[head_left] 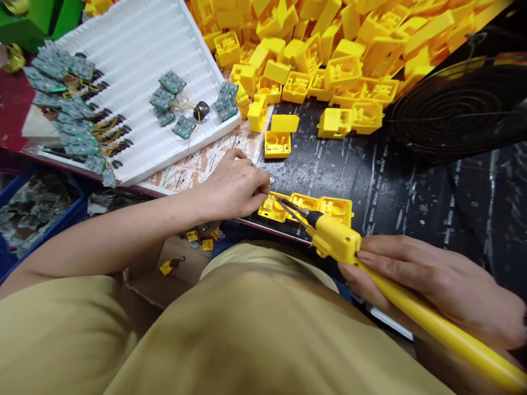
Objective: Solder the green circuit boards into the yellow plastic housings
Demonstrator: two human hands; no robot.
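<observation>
The left hand (pixel 242 184) reached over the near edge of the black worktop (pixel 313 170), thumb and forefinger drawn together at the leftmost open yellow housing (pixel 269 209); whether they pinched anything could not be told. Two more open housings (pixel 340 207) continued the row rightward along that edge. The right hand (pixel 436 280) gripped a yellow-handled soldering iron (pixel 335 236), its tip over the leftmost housing.
</observation>
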